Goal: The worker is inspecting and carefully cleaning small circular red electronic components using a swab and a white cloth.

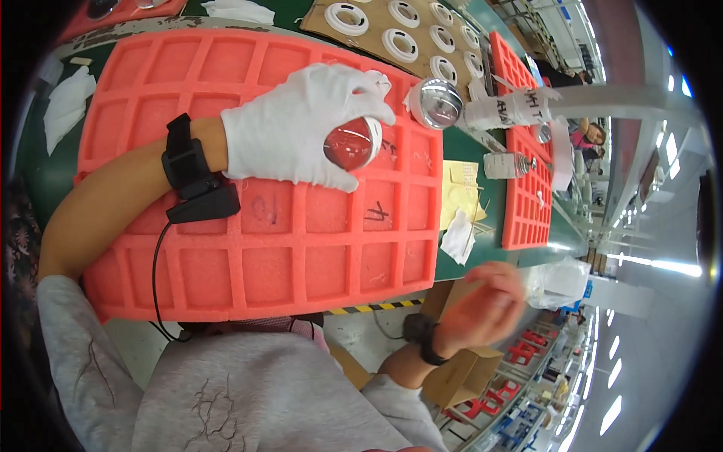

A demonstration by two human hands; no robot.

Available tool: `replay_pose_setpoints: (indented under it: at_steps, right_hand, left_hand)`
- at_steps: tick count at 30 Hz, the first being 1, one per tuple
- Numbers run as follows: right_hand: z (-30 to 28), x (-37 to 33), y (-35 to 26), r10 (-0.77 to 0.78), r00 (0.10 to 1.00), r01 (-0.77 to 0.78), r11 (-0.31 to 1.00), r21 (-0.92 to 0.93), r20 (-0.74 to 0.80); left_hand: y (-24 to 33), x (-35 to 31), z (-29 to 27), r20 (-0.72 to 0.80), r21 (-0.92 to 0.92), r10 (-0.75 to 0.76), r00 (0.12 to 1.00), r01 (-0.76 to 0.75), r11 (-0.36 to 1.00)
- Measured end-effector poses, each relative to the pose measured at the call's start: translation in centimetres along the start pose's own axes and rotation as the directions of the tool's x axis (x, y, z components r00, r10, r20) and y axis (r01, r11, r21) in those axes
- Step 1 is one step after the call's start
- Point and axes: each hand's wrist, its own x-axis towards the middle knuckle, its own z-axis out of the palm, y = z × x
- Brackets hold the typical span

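My left hand [305,124], in a white glove, is closed around a round clear dome [348,145] with a white rim at its right edge. The red of the foam tray shows through it. The hand is over the upper middle of the red foam tray [301,175], whose many square compartments carry a few pen marks. Beyond my left fingertips, a shiny silvery dome [440,104] rests at the tray's upper right edge. My bare right hand [488,305] is off the tray's lower right corner. It is blurred, so its fingers do not show clearly.
A brown board [369,38] at the back bears several white rings. More red foam trays [527,207] stand at the right, near a taped white roll [508,111] and a small jar [503,166]. Yellow paper [459,192] and tissues lie on the green table. An open carton [467,377] stands below.
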Motion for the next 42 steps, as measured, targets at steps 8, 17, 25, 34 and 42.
replay_pose_setpoints:
  at_steps: [8, 17, 25, 34, 42]
  right_hand:
    - [8.5, 14.7, -3.4, -0.186, 0.837, 0.269, 0.959, 0.091, -0.515]
    - [17.5, 25.1, -3.2, 0.209, 0.964, -0.06, 0.774, 0.63, -0.165]
    - [19.1, 24.1, -5.2, -0.711, 0.511, 0.814, 0.581, 0.008, -0.483]
    - [13.4, 21.4, -6.2, -0.123, 0.985, -0.047, 0.502, 0.864, 0.124]
    - [19.4, 10.9, -7.2, -0.147, 0.983, 0.179, 0.902, 0.392, -0.109]
  left_hand:
    - [9.3, 1.6, -0.7, -0.054, -0.377, -0.096, 0.994, 0.069, 0.924]
    - [13.1, 5.7, -1.7, -0.067, -0.857, -0.639, 0.766, 0.283, 0.43]
    - [12.3, 4.0, 0.8, -0.132, -0.806, -0.657, 0.742, 0.305, 0.508]
    - [10.0, 3.3, 0.9, -0.257, -0.618, -0.413, 0.874, 0.18, 0.765]
    - [-6.6, 2.1, -13.6, -0.604, -0.08, -0.516, 0.608, 0.597, 0.798]
